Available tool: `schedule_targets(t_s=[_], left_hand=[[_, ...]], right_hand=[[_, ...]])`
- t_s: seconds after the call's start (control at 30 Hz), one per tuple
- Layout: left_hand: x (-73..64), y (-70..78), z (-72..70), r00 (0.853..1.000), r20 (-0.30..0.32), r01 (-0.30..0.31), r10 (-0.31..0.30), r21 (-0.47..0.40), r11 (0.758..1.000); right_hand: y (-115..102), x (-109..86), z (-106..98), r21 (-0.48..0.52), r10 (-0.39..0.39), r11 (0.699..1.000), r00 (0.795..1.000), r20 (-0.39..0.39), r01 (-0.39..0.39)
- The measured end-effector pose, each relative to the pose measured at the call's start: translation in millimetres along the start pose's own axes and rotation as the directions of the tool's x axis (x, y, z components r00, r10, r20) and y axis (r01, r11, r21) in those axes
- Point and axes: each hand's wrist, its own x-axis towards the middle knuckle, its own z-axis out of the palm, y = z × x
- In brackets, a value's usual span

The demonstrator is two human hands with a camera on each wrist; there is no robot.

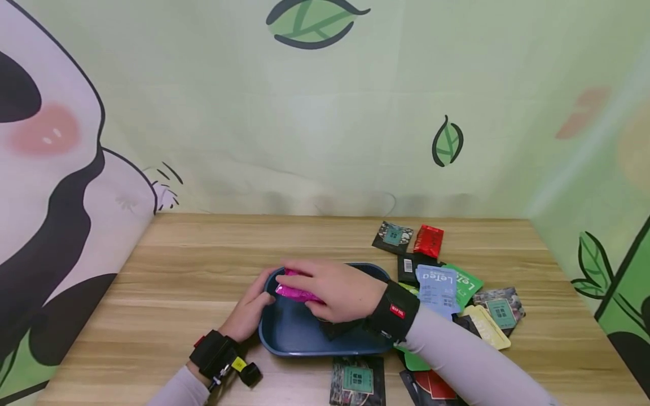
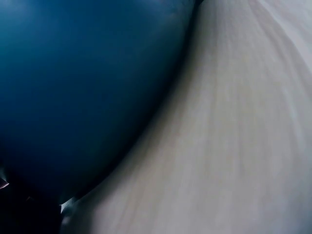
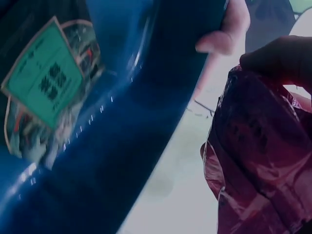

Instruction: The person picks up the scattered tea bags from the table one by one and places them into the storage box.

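A blue rounded tray (image 1: pixel 286 332) sits on the table. My left hand (image 1: pixel 249 310) grips its left rim, the thumb over the edge. Above the left part of the tray, my right hand (image 1: pixel 337 290) holds a shiny magenta sachet (image 1: pixel 297 294) between fingers and thumb. The right wrist view shows this crinkled sachet (image 3: pixel 263 146) up close, beyond the tray's wall. Inside the tray lies a dark packet (image 3: pixel 46 78) with a teal label, mostly hidden under my right hand in the head view. Only the tray's side (image 2: pixel 87 87) and wood show in the left wrist view.
Right of the tray several sachets overlap in a loose pile, among them a light blue one (image 1: pixel 435 285), a green one (image 1: pixel 464 285) and a yellow one (image 1: pixel 490 328). A red sachet (image 1: pixel 429 241) lies behind them. Another dark packet (image 1: pixel 358 380) lies in front of the tray.
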Motion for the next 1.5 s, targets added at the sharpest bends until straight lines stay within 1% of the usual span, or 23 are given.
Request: schedule_targets(t_s=[0.1, 0.27, 0.4, 0.47, 0.53, 0.67, 0.73, 0.9, 0.97, 1.07, 1.2, 1.33, 1.43, 1.5], left_hand=[[0.2, -0.9, 0.7, 1.0, 0.001, -0.015, 0.015, -0.002, 1.0], [1.0, -1.5, 0.6, 1.0, 0.011, -0.028, 0.028, -0.012, 1.0], [0.8, -0.8, 0.2, 1.0, 0.012, -0.019, 0.019, -0.041, 0.999], [0.2, -0.7, 0.4, 1.0, 0.006, -0.012, 0.013, -0.043, 0.999], [-0.5, -0.7, 1.2, 1.0, 0.003, -0.004, 0.005, -0.033, 0.999], [-1.8, -0.7, 3.7, 1.0, -0.003, 0.0, 0.0, 0.001, 1.0], [-2.3, -0.3, 4.7, 1.0, -0.006, 0.003, -0.003, 0.008, 1.0], [-2.7, 1.1, 5.6, 1.0, -0.015, 0.018, -0.018, 0.009, 1.0], [-2.4, 0.9, 5.5, 1.0, -0.014, 0.016, -0.016, 0.005, 1.0], [-1.6, 0.2, 5.1, 1.0, -0.006, -0.007, 0.007, -0.014, 1.0], [-1.4, -0.2, 4.7, 0.999, -0.001, -0.032, 0.032, -0.03, 0.999], [-1.2, 0.1, 4.4, 0.999, 0.007, -0.036, 0.037, -0.034, 0.999], [-0.9, 0.0, 4.3, 0.999, 0.011, -0.034, 0.034, -0.031, 0.999], [-0.9, -0.3, 4.1, 0.999, 0.009, -0.031, 0.032, -0.024, 0.999]], right_hand=[[-2, 0.6, 7, 0.01, -0.005, 1.0, 0.999, 0.046, 0.005], [-3, -6.0, 14, 0.029, 0.024, 0.999, 0.995, 0.092, -0.027], [0, -15.1, 12, 0.044, 0.041, 0.998, 0.997, 0.069, -0.045], [2, -21.9, 10, 0.051, 0.059, 0.997, 0.996, 0.059, -0.062], [5, -30.0, 6, 0.065, 0.082, 0.994, 0.995, 0.052, -0.085], [10, -47.0, -3, 0.106, 0.152, 0.982, 0.988, 0.036, -0.155], [13, -55.5, -10, 0.121, 0.182, 0.976, 0.983, 0.013, -0.182], [24, -79.2, -24, 0.077, 0.222, 0.973, 0.972, -0.081, -0.216], [29, -89.8, -28, 0.06, 0.24, 0.97, 0.964, -0.112, -0.235], [36, -106.8, -31, 0.072, 0.288, 0.957, 0.949, -0.13, -0.281], [47, -129.3, -27, 0.092, 0.361, 0.932, 0.923, -0.134, -0.351], [62, -147.2, -21, 0.105, 0.415, 0.909, 0.899, -0.139, -0.403], [75, -155.6, -18, 0.105, 0.463, 0.886, 0.876, -0.139, -0.451], [83, -159.4, -18, 0.097, 0.513, 0.858, 0.849, -0.124, -0.504]])
